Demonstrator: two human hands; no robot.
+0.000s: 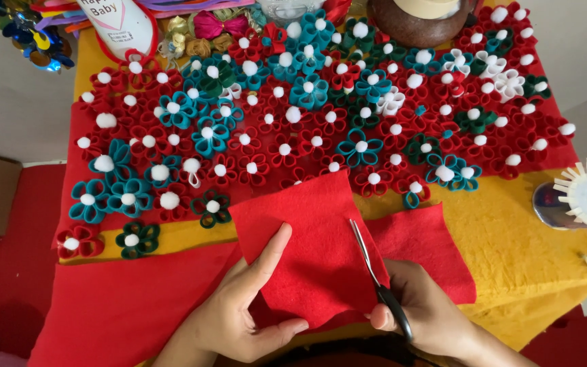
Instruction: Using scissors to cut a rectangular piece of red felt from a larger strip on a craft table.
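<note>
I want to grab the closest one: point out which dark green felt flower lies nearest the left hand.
The dark green flower at the spread's lower left edge, beside a red one. It is closest to the left hand; the other dark green flowers lie farther up.

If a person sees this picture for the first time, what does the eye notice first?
First, the many felt flowers, red, teal and green with white pompom centres, covering the far half of the table. Next, at the near edge, the left hand holds a red felt piece while the right hand cuts it with scissors.
</note>
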